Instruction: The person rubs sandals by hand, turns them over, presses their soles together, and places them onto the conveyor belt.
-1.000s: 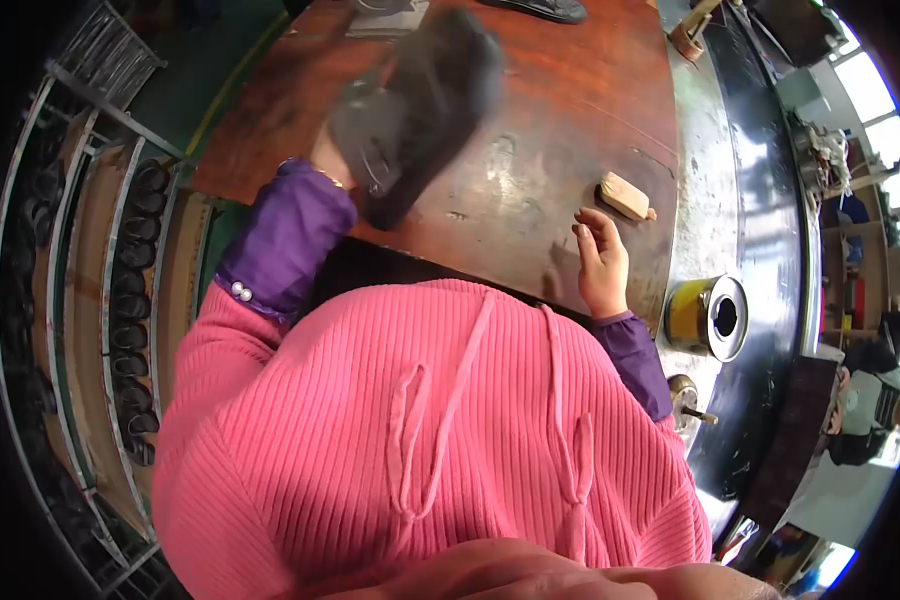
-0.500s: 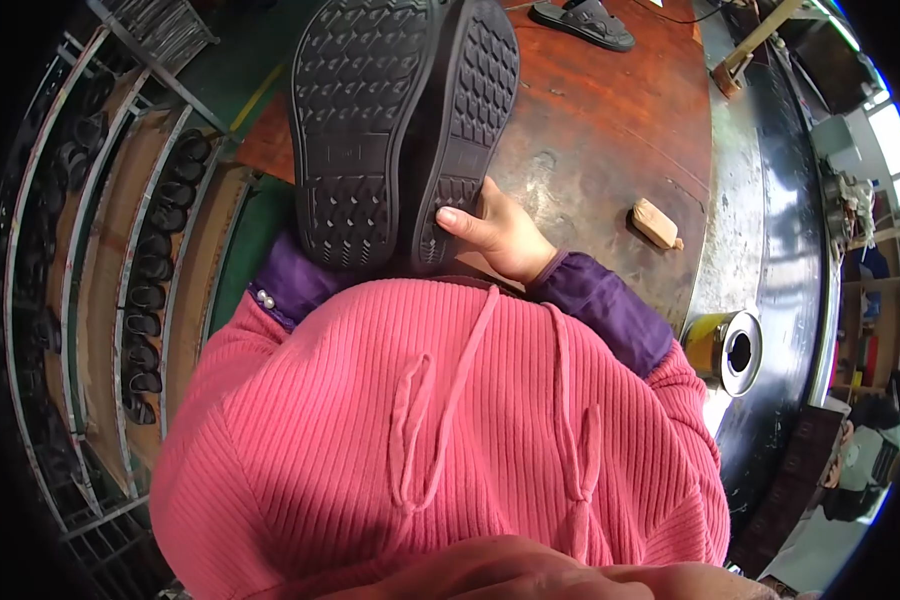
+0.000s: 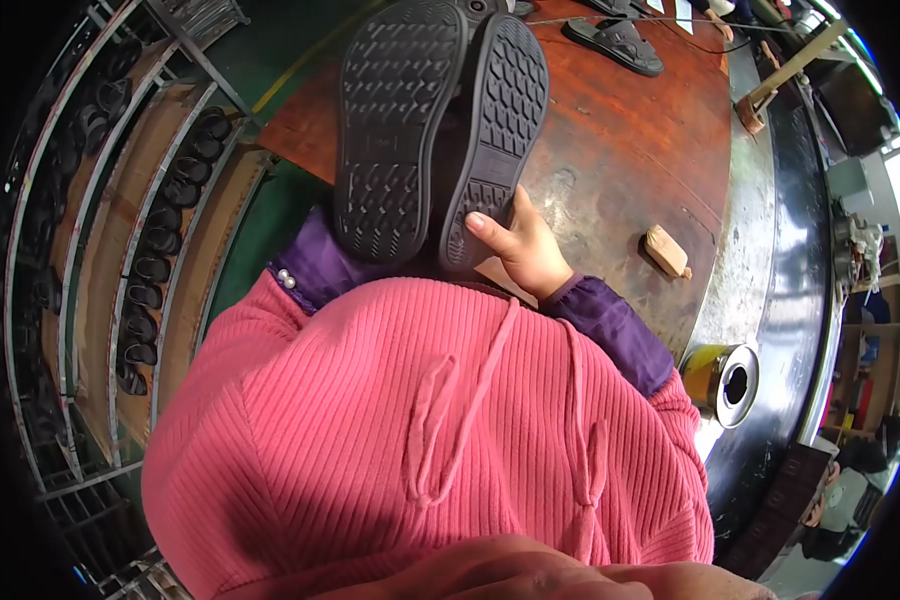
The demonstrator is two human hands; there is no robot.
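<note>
Two black sandals are raised side by side in front of my chest, treaded soles facing me. My right hand (image 3: 522, 243) grips the heel end of the right sandal (image 3: 498, 140), its thumb pressed on the sole. Behind the left sandal (image 3: 392, 130), my left hand is hidden; only its purple sleeve (image 3: 325, 262) shows. Under them lies the reddish-brown tabletop (image 3: 630, 130). A tan block (image 3: 665, 252) rests on the table to the right of my right hand.
Another black sandal (image 3: 620, 45) lies toward the table's far side. A yellow can (image 3: 708, 375) stands at right, with a wooden-handled tool (image 3: 753, 112) beyond it. Racks of sandals (image 3: 160, 235) line the left. Part of another person's hand (image 3: 718, 22) shows at the far edge.
A second sandal has come into view beside the first, and both soles now face me. My right hand has moved left from beside the block and closed on the right sandal.
</note>
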